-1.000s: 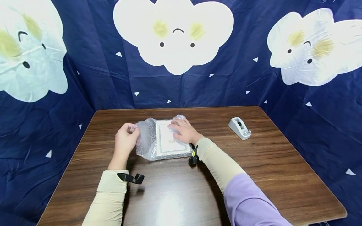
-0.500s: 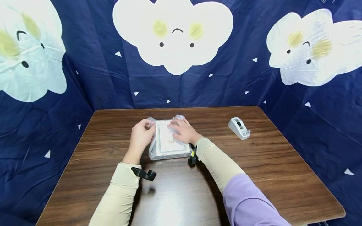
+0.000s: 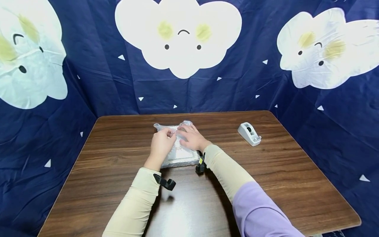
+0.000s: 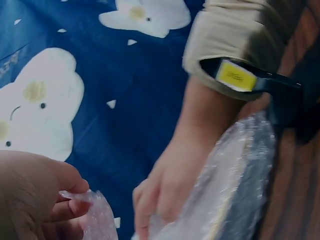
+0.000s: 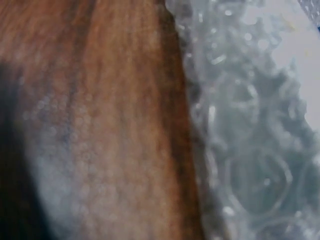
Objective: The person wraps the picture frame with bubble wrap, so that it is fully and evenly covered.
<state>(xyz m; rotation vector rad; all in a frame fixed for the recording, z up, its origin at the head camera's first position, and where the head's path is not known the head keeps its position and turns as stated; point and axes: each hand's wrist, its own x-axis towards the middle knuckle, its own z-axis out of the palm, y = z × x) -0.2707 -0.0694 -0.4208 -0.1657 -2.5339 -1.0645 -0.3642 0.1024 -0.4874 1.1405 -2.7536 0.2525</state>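
On table (image 3: 97, 171), bubble wrap (image 3: 174, 156), pinched by left hand (image 3: 161, 144)

The frame (image 3: 182, 153) lies on the table (image 3: 296, 184) beneath your 2 hands, in bubble wrap (image 5: 250, 150). Your left hand (image 3: 161, 143), an edge of the wrap between its fingers, is over the frame's left part, just beside your right hand (image 3: 193, 138). Well to your right hand's right sits the tape dispenser (image 3: 249, 134). Beyond both hands, behind the table, hangs the curtain (image 3: 96, 62).
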